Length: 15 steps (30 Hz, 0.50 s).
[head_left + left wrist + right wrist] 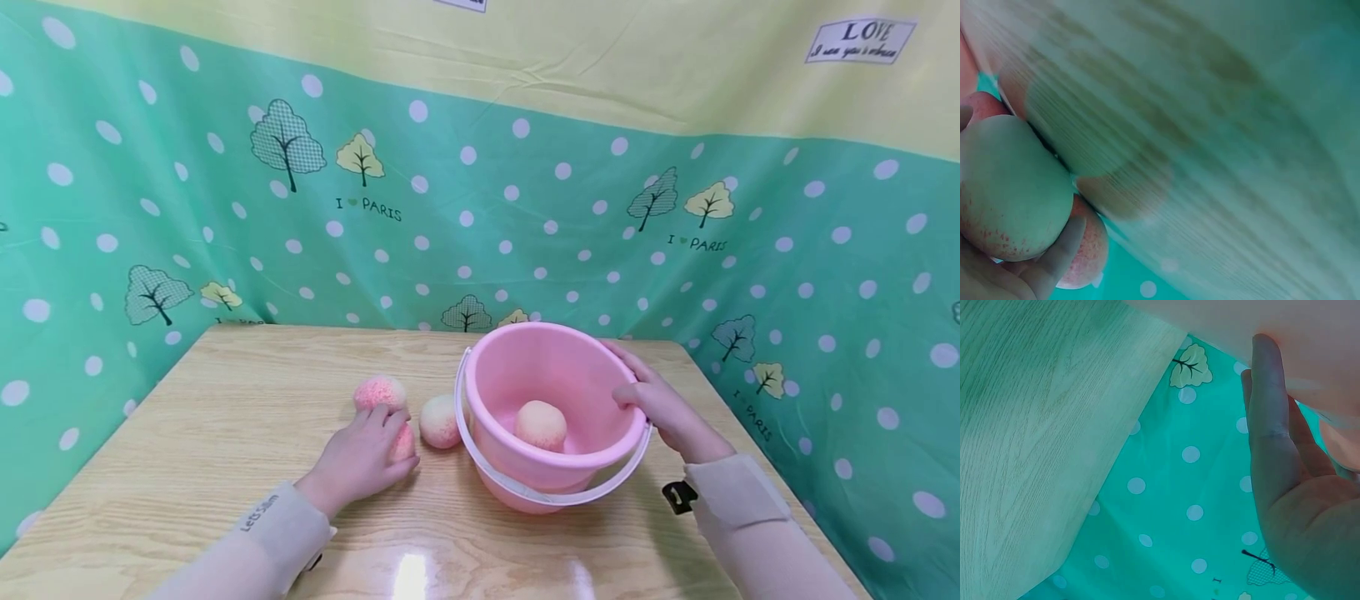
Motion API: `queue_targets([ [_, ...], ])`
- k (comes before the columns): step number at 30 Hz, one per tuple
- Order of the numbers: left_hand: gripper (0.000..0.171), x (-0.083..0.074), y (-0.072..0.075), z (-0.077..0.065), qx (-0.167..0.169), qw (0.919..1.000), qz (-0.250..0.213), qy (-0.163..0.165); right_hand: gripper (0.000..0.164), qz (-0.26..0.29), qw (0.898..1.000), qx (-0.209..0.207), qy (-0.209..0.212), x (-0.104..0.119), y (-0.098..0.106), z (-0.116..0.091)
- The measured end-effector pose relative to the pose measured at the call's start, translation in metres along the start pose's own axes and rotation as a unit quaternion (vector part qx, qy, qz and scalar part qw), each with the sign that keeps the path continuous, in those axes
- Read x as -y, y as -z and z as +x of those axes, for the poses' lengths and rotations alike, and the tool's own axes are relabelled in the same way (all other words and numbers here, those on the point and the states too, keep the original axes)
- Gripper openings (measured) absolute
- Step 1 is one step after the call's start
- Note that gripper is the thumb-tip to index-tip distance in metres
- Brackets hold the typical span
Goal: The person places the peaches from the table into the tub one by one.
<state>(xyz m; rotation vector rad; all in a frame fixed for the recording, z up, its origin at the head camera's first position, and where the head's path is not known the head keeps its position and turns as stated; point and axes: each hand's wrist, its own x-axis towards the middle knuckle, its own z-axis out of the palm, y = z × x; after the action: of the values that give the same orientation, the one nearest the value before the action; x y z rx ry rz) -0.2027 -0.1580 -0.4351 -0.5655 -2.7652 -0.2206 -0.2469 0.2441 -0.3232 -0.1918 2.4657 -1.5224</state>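
In the head view my left hand (358, 460) curls over a pink-and-white peach (402, 443) on the table, fingers on its top and thumb at its near side. The left wrist view shows that peach (1016, 187) large, pale with red speckles, with fingers (1060, 256) around it. Just behind it sits a second peach (378, 390), and a third peach (440, 421) is beside the bucket. My right hand (663, 408) grips the right rim of the pink bucket (525, 471), thumb inside and fingers outside. The bucket tilts towards me, with one peach (541, 426) inside.
The bucket's pale handle (592, 497) hangs down over its front. Beneath everything is a wood-grain table (225, 433). A green, dotted cloth (420, 250) with printed trees stands behind the table and along both sides.
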Motion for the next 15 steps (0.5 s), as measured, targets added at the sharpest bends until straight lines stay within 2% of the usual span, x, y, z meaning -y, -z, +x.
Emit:
queue_targets([
  [15, 0.055, 0.0014, -0.0011, -0.0004, -0.010, 0.9999, -0.011, -0.008, 0.084, 0.000, 1.000, 0.005, 0.006, 0.0009, -0.0006, -0.0016],
])
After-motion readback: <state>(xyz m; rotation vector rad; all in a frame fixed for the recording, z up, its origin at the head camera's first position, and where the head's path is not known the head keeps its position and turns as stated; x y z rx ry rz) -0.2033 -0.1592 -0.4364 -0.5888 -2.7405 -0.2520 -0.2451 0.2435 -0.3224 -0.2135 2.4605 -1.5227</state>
